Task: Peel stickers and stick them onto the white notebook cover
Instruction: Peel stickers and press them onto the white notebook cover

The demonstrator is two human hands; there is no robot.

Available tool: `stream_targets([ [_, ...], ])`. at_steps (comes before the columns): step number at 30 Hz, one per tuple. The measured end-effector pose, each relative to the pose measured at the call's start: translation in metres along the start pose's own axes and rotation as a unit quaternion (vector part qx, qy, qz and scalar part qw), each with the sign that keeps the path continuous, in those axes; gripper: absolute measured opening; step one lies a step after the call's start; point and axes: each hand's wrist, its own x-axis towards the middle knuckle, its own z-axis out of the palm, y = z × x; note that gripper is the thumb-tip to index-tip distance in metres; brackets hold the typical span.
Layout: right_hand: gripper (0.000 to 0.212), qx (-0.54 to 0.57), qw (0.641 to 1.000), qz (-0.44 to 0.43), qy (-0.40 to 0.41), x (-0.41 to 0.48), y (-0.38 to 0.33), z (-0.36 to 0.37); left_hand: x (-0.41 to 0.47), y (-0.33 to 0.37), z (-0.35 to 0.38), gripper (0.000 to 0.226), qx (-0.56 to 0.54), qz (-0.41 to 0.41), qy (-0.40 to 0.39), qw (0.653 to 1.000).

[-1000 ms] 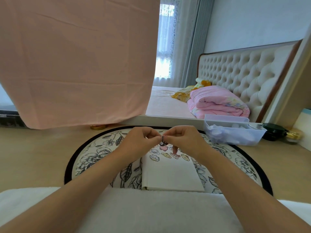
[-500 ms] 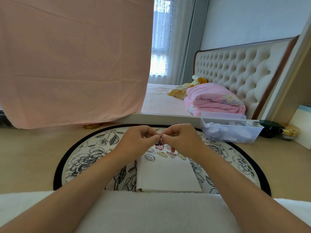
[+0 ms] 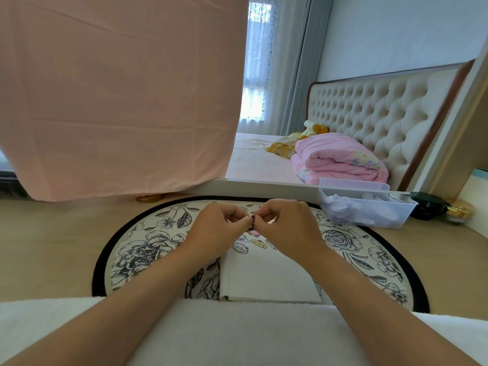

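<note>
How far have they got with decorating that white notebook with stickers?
Done: several cartoon stickers sit along the far edge of the white notebook. In hand: the left hand and right hand pinch a small dark sticker between them, above the cover. Left: most of the cover is bare.

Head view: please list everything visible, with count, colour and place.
White notebook cover: one, white, centre, between the forearms.
Round floral mat: one, cream, black rim, under the cover.
Cartoon stickers: several, pink, yellow, white, on the cover's far end.
Small dark sticker: one, dark, pinched between both hands.
Clear plastic box: one, transparent, right of mat.
Hanging pink cloth: one, pink, upper left.
Folded pink quilt: one, pink, on the bed.
Left hand: one, pinches the dark sticker.
Right hand: one, pinches it too.
</note>
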Motion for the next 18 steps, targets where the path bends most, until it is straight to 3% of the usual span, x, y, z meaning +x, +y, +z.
stream_targets([
  [2, 0.007, -0.019, 1.000, -0.010, 0.003, -0.001, -0.001, 0.000, -0.001, 0.000, 0.000, 0.016, 0.010, 0.008, 0.003, 1.000],
  [6, 0.012, 0.206, 0.971, 0.091, -0.086, 0.004, -0.005, -0.009, 0.002, -0.003, -0.008, 0.012, -0.010, 0.011, -0.002, 1.000],
  [10, 0.011, 0.291, 0.934, 0.142, -0.152, 0.005, -0.004, -0.017, 0.002, -0.003, -0.015, 0.010, -0.031, 0.031, -0.040, 0.998],
  [18, 0.018, 0.232, 0.955, 0.108, -0.152, 0.007, 0.002, -0.009, 0.001, -0.001, -0.015, 0.010, -0.017, 0.047, -0.054, 0.997],
])
